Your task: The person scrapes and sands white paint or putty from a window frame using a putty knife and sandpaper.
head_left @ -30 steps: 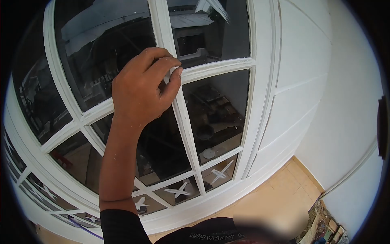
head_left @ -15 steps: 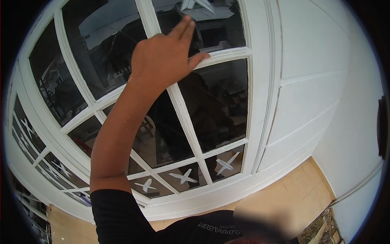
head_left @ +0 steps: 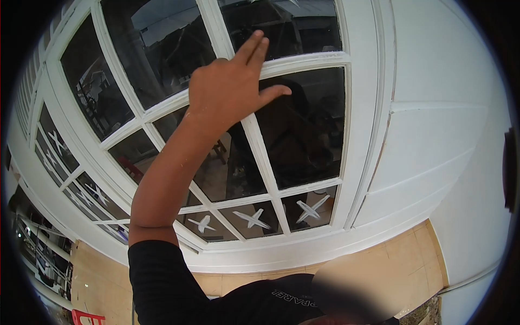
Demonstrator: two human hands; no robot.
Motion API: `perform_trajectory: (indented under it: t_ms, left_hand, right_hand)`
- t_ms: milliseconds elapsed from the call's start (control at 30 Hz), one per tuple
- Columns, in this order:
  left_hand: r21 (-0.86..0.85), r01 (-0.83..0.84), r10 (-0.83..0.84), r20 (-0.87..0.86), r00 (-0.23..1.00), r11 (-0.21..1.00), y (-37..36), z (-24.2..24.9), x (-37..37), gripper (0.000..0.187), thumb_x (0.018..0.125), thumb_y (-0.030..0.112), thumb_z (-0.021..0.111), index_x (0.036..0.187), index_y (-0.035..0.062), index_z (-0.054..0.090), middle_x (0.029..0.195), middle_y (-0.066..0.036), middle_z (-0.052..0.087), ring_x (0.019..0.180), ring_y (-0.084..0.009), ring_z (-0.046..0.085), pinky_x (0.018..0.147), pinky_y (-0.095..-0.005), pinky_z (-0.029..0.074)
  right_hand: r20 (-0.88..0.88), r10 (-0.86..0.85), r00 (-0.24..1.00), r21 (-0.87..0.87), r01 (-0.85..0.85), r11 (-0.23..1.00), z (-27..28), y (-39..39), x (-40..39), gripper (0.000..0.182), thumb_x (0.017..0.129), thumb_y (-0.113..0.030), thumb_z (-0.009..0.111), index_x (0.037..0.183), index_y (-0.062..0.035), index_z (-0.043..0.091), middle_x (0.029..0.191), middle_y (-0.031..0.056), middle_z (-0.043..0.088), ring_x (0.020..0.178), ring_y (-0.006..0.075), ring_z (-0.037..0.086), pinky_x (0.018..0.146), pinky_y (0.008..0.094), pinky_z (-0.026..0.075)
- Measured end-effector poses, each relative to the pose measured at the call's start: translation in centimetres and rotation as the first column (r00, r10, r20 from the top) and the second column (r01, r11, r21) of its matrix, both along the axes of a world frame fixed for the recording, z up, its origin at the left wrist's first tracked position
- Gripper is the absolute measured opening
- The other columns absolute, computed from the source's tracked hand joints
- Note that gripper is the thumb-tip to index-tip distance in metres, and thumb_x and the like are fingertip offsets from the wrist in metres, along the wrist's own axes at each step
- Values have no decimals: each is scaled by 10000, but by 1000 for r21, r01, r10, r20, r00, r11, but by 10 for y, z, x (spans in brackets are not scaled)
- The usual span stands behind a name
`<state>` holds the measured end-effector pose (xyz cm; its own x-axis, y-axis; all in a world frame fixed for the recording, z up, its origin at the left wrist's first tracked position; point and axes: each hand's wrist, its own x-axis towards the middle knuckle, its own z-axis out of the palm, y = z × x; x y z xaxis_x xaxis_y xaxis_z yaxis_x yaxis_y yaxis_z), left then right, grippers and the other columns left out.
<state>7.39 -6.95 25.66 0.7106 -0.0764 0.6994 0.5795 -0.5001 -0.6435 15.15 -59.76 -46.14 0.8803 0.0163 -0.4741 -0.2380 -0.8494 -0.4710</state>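
Note:
My left hand (head_left: 230, 89) is raised against a white-framed window (head_left: 346, 124), its back toward me. Its index and middle fingers stretch up side by side over the lower part of an upper glass pane (head_left: 303, 35). The thumb sticks out to the right, over the dark pane (head_left: 303, 124) below the crossbar. The other fingers are bent and mostly hidden behind the hand. No object shows in this hand. My right hand is out of view.
White cross-shaped decorations (head_left: 252, 218) mark the small bottom panes. A white panelled wall (head_left: 433, 135) stands at right, above tan floor tiles (head_left: 401, 254). At lower left are a red plastic piece (head_left: 88, 317) and a metal rack-like structure (head_left: 46, 260).
My left hand has shifted down on the window, its thumb leaving the crossbar for the pane below. The view has tilted, and the red piece has appeared at lower left.

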Motion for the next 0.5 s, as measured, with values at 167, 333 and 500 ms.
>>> perform_trajectory:
  t_ms: [167, 333, 500]
  left_hand:
    - [3, -10, 9, 151, 988, 1000, 2, -9, -1, 1017, 823, 890, 502, 1484, 120, 569, 1542, 0, 550, 739, -184, 760, 565, -275, 587]
    - [-89, -30, 47, 190, 981, 996, -1, -6, 1, 1098, 828, 922, 433, 1545, 92, 478, 1586, -30, 496, 860, -240, 780, 632, -335, 627]
    - [-118, 44, -11, 267, 964, 992, -10, 16, 30, 1133, 808, 936, 438, 1546, 77, 470, 1617, -53, 451, 895, -260, 776, 629, -356, 630]
  right_hand:
    - [-37, -32, 999, -9, 31, 999, -13, -21, -14, 390, 875, -143, 605, 1217, -5, 732, 1221, 238, 717, 1154, 374, 691, 1020, 415, 543]
    - [-37, -90, 995, 77, 93, 993, -19, -24, -13, 384, 863, -135, 613, 1198, 1, 741, 1196, 241, 726, 1152, 367, 694, 1022, 413, 543]
    - [-17, 83, 996, 26, -83, 996, -77, -31, -14, 374, 852, -167, 640, 1167, -1, 757, 1183, 234, 732, 1136, 369, 699, 1008, 414, 548]
